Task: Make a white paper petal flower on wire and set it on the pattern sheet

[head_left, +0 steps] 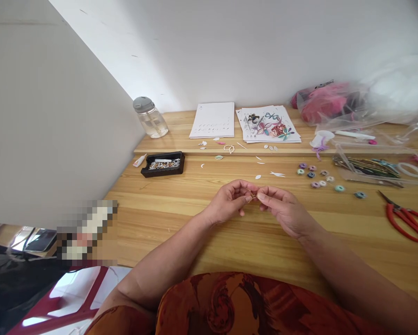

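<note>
Over the middle of the wooden table, my left hand (232, 200) and my right hand (281, 207) meet at the fingertips. Between them they pinch a thin gold-coloured wire-like piece (253, 196), mostly covered by the fingers. Whether it is wire or thread is too small to tell. Just beyond the hands lie a white leaf-shaped cutout (258, 177) and some pointed white cutouts (277, 174). A green-edged leaf piece (219, 157) rests farther back, near a pink-and-white petal outline (229, 149) on the raised shelf.
Red-handled scissors (404, 216) lie at right, below several thread bobbins (315, 184) and a clear tray of tools (365, 168). At left are a black bead tray (163, 164), a small tube (139, 160) and a water bottle (150, 118). Paper sheets (213, 118) and flower pictures (269, 124) stand behind.
</note>
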The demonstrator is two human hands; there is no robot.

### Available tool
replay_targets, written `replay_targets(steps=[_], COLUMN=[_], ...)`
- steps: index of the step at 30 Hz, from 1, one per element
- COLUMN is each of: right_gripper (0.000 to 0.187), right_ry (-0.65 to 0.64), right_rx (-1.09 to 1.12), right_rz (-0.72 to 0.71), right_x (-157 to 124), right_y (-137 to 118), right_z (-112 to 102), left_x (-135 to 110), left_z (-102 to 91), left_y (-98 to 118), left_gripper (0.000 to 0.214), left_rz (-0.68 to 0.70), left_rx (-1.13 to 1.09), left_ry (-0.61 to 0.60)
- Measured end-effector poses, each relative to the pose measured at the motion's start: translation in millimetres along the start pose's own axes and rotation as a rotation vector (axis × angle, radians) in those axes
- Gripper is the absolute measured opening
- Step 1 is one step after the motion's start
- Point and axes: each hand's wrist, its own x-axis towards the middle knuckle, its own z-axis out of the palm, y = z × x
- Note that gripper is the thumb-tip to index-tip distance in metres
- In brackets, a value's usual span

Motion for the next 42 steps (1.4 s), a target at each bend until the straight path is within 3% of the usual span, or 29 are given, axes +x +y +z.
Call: replay_targets(steps=[9,22,37,42], right_gripper=[0.021,0.021,0.025,0.026], right_ry=[-0.028,0.000,0.004,0.003], right_rx=[-0.034,0.066,0.034,0.050], right_rz=[0.000,0.062,0.081,0.088], right_x=[-0.8,-0.3,3.8,6.0], right_y=[0.5,2.3,9.0,13.9], right_z=[-2.1,-3.8,-6.8,-8.2], left_x=[-1.1,0.1,6.2,7.1], left_z=[0.1,-0.3,-6.9,-8.1], left_y=[-2.5,0.2,-13.0,-13.7], left_gripper=[0.037,0.033,0.033,0.030], left_rz=[-0.072,-0.069,0.065,0.104], left_rx=[-0.132,0.008,0.074,0.112], left_ry=[-0.029,0.040,-0.017,0.018])
